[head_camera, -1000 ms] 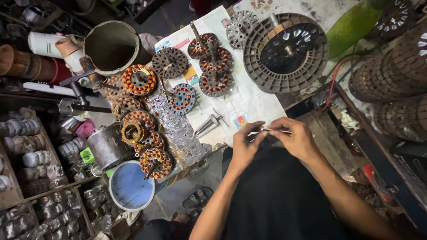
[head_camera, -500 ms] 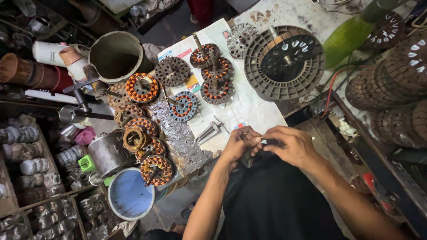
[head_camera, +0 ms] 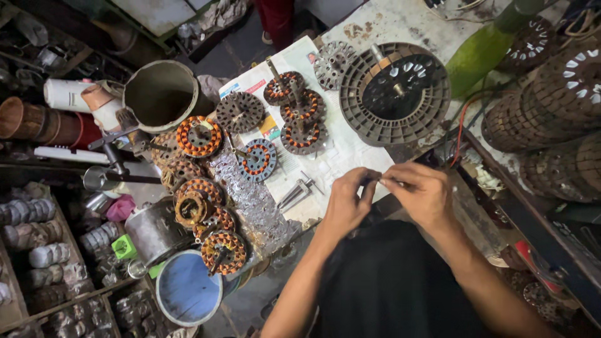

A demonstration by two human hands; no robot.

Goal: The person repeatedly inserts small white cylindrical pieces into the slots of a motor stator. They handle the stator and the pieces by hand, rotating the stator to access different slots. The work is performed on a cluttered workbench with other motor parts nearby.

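Observation:
My left hand (head_camera: 349,201) and my right hand (head_camera: 424,193) meet just above the near edge of the paper-covered bench (head_camera: 341,153). The fingertips of both pinch a small thin metal piece (head_camera: 379,180), which the fingers mostly hide. Its exact kind cannot be made out. Just left of my left hand lies a pair of short metal shafts (head_camera: 295,193). Beyond the hands, several copper-wound stators (head_camera: 302,134) lie on the paper.
A big round slotted disc (head_camera: 394,94) sits at the back of the bench. More wound stators (head_camera: 199,136) and crumpled foil (head_camera: 250,200) lie to the left by a grey cylinder (head_camera: 164,94) and a blue-topped tub (head_camera: 188,289). Stacked dark rotor plates (head_camera: 551,119) stand at right.
My hands have drawn closer together and shifted slightly right. The thin piece, stretched between them a second ago, is now nearly hidden in the fingertips. The view has moved a little.

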